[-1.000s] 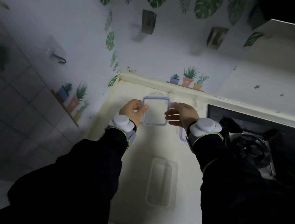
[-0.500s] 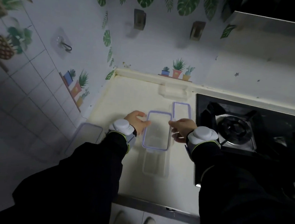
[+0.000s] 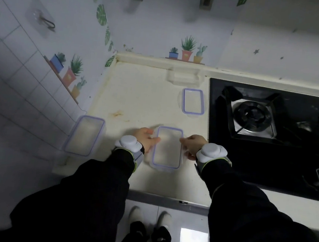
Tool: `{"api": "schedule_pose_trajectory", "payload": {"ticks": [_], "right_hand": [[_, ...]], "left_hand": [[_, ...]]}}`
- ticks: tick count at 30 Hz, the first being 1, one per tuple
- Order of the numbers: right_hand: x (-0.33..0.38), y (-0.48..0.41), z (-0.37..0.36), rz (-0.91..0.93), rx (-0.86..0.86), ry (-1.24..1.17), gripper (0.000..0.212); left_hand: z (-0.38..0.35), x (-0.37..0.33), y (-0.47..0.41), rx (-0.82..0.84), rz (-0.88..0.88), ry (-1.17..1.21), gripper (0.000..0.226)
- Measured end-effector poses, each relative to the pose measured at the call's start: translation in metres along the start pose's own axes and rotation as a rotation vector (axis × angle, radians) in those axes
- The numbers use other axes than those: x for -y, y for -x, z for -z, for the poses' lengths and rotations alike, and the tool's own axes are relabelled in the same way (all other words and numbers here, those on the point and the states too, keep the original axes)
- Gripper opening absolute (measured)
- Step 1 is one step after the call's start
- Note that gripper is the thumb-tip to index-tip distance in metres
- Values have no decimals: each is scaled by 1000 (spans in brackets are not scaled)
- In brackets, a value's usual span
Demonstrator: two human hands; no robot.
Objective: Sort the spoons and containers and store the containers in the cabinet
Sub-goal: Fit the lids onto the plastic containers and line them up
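While the lid (image 3: 168, 147) lies on the counter (image 3: 137, 99), left hand (image 3: 146, 139) pinches its left edge, right hand (image 3: 192, 146) grips the right edge with curled fingers.

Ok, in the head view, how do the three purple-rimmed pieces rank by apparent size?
1. Left-edge piece and centre piece: they look near alike, the left one slightly wider, so they are not ranked.
2. Back piece: smallest, though it lies farther from the camera, so its true size is unsure.

Counter (image 3: 137, 99) w/ clear containers (image 3: 193, 101), gas hob (image 3: 252, 113)
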State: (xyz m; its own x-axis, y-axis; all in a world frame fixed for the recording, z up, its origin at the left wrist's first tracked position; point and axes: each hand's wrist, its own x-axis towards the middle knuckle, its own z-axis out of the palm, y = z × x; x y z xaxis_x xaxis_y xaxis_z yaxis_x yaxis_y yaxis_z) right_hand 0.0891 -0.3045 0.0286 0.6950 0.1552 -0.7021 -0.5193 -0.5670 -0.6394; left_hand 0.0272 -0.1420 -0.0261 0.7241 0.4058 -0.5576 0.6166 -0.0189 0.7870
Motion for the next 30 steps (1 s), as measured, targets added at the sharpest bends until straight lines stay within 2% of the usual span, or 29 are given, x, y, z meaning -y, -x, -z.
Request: {"api": "schedule_pose_trajectory", "payload": {"ticks": [5, 10, 19, 26, 30], "right_hand": [[3, 2, 0, 24, 57, 4, 33], [4, 4, -3, 35, 51, 26, 32], [6, 5, 4, 9, 95, 75, 31], [8, 6, 1, 5, 109, 91, 29], [10, 1, -1, -13, 82, 151, 33]], "left_hand": [[1, -2, -1, 9, 30, 119, 46], [3, -4, -3, 33, -27, -16, 45], [7, -9, 0, 106, -51, -111, 45], [13, -13, 3, 146, -16, -96, 46], [13, -15, 4, 115, -16, -128, 47]]}}
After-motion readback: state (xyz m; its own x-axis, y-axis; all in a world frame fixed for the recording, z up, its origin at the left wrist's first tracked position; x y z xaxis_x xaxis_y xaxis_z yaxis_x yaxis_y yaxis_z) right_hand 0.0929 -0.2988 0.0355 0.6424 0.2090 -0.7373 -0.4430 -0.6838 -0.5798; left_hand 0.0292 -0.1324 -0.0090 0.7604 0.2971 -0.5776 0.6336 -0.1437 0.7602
